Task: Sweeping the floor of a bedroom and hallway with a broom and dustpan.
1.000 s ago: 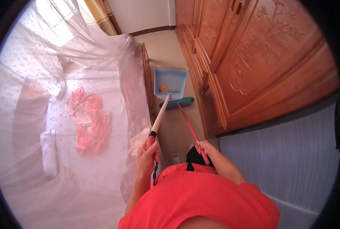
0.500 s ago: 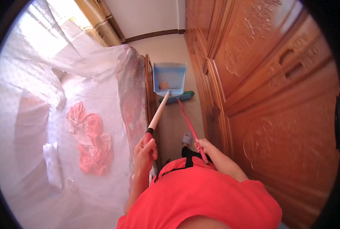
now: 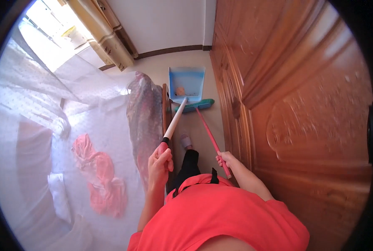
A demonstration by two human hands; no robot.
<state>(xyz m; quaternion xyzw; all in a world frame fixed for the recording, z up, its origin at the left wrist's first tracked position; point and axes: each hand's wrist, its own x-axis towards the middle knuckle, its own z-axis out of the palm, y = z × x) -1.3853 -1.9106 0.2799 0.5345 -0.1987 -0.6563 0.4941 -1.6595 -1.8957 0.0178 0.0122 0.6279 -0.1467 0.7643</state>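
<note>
My left hand (image 3: 160,164) is closed round the red grip of a long white handle, which runs forward to a blue dustpan (image 3: 186,79). Inside the pan lies a small orange-brown scrap (image 3: 180,90) with some dark bits beside it. In my right hand (image 3: 225,159) is the pink stick of a broom (image 3: 209,134), its end poking out behind the fist. The broom's blue-green head (image 3: 195,106) lies crosswise just on my side of the pan, under the dustpan handle.
On the left stands a bed under a white mosquito net (image 3: 94,108), with a crumpled pink cloth (image 3: 100,175) on it. A carved wooden wardrobe (image 3: 295,121) lines the right side. Between them runs a narrow strip of pale floor (image 3: 207,129), ending at a white wall (image 3: 169,25).
I have stepped forward: one slippered foot now shows left of the broom stick, where earlier the other showed nearer the right. The bed has slid back in view; both hands keep their holds.
</note>
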